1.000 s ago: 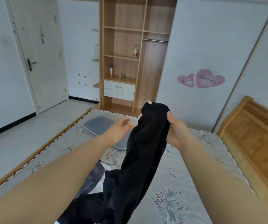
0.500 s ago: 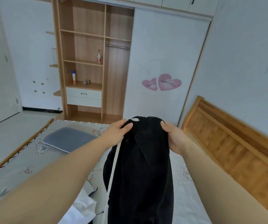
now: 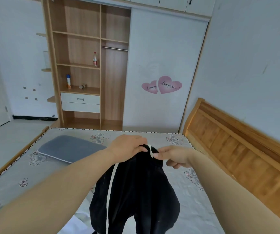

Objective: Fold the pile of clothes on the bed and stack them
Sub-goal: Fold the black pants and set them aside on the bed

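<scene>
A bare mattress with a grey quilted cover printed with hearts and flowers fills the lower half of the view, set in a wooden bed frame whose headboard runs along the right edge. Near the mattress's far left corner lies a flat grey pillow.

Held up over the middle of the mattress is a black garment with a white stripe down it, probably track trousers, hanging from its top edge. The left hand grips that top edge with fingers curled over the fabric; the right hand pinches a white tab just beside it, so the 2 hands sit close together. A bit of white cloth shows at the near edge of the mattress, under the garment.

Beyond the far edge stands an open wooden wardrobe with shelves, 2 white drawers and a hanging rail. A clear bottle stands on 1 shelf, a spray can on the shelf below. The white sliding door carries 2 pink heart stickers. Pale floor tiles lie to the left.
</scene>
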